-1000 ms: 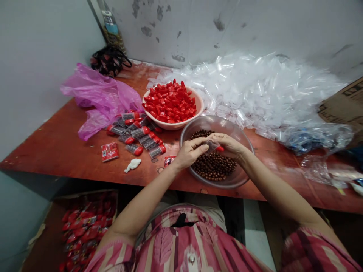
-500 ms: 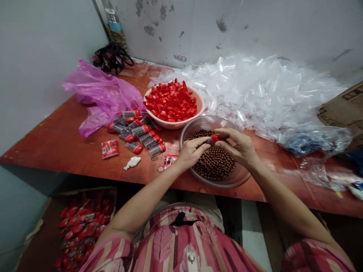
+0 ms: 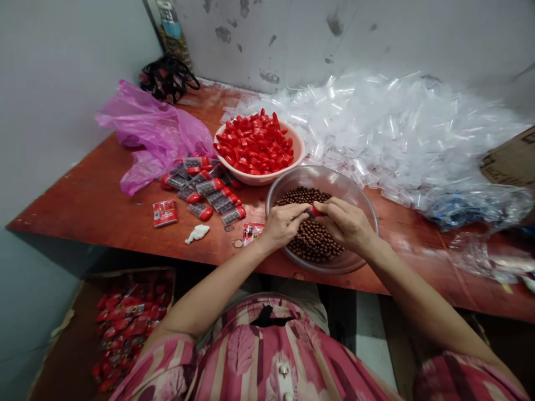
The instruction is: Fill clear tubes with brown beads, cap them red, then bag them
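A red-brown table (image 3: 104, 206) bears a heap of clear plastic pieces (image 3: 388, 133). Nearer its front edge, 1 wide, grey, round bowl (image 3: 358, 195) of glossy brown beads (image 3: 315, 245) stands beside 1 smaller pink bowl (image 3: 251, 179). Above the beads, the left hand (image 3: 284, 225) and right hand (image 3: 345, 223), fingertips pinched, hold 1 small, dark, red-ended container (image 3: 312, 211).
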Available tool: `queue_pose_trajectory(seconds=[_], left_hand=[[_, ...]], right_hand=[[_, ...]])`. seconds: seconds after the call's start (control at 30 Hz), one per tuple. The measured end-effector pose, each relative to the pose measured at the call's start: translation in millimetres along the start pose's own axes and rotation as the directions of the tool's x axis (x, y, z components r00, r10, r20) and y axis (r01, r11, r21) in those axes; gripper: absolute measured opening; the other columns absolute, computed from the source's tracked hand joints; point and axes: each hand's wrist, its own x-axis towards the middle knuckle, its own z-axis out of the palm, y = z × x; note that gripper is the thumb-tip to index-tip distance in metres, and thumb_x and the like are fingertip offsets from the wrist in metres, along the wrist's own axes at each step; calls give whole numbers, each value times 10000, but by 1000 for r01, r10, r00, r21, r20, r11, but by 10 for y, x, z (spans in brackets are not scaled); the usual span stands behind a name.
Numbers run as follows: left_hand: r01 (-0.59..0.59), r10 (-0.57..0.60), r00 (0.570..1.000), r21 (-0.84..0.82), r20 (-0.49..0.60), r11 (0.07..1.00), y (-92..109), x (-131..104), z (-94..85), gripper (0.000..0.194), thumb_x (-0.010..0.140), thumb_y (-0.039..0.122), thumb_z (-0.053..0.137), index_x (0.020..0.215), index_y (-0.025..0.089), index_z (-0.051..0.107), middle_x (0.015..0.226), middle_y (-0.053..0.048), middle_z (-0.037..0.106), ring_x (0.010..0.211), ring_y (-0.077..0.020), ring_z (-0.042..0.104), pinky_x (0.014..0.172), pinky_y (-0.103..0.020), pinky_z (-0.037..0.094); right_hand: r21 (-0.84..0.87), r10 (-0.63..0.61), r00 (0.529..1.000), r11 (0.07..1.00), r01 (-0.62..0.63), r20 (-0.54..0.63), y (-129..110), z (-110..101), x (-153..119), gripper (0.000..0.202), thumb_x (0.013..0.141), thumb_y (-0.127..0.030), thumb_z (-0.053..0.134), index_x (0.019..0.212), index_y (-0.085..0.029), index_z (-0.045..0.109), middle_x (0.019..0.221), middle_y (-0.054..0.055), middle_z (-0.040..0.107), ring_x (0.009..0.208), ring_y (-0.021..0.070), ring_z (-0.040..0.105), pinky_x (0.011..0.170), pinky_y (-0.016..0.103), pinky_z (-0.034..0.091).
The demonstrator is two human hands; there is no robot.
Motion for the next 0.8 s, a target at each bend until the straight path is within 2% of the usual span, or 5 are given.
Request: queue_pose_trajectory(seconds=[0.17,0.3,0.4,0.63,0.8], left_hand=[[97,-103,994,-133,-40,986,-17,74,12,243,834,287,599,1018,200,731,1067,-58,740,996,-213,677,952,-336,494],[182,-236,971,-506,-44,843,-106,147,27,387,775,430,675,1062,172,702,1060,-71,736,972,-215,676,917,-350,508],[210,-280,960,-629,-13,749,-139,159,25,442,737,458,714,1070,168,699,1050,-75,740,945,-210,684,915,-364,511],[101,-110,994,-308,-12,946,-54,103,4,261,802,316,660,1014,193,749,1094,-75,730,1076,-226,644,1030,-379,448],[39,-41,999,-176,-10,984,-50,85,-11,254,829,275,628,1049,222,744,1183,-88,684,1223,-241,548,1096,-411,386]], right_hand=[[386,202,978,907,-165,-56,26,-48,103,243,837,-380,646,1039,-251,684,927,63,702,848,213,659,797,367,537],[842,350,935,484,-237,62,39,-28,79,511,740,-452,752,1212,-317,611,1083,40,703,938,227,682,894,440,534],[935,358,928,285,-211,100,88,49,-12,464,721,-447,772,1149,-320,645,1119,36,692,927,220,692,904,448,535],[928,438,896,298,-222,74,218,118,17,339,659,-502,799,847,-236,703,972,36,704,960,221,660,968,429,492],[880,278,850,32,-475,448,175,86,129,434,716,-464,758,1073,-233,670,1095,63,688,971,210,663,868,401,547]])
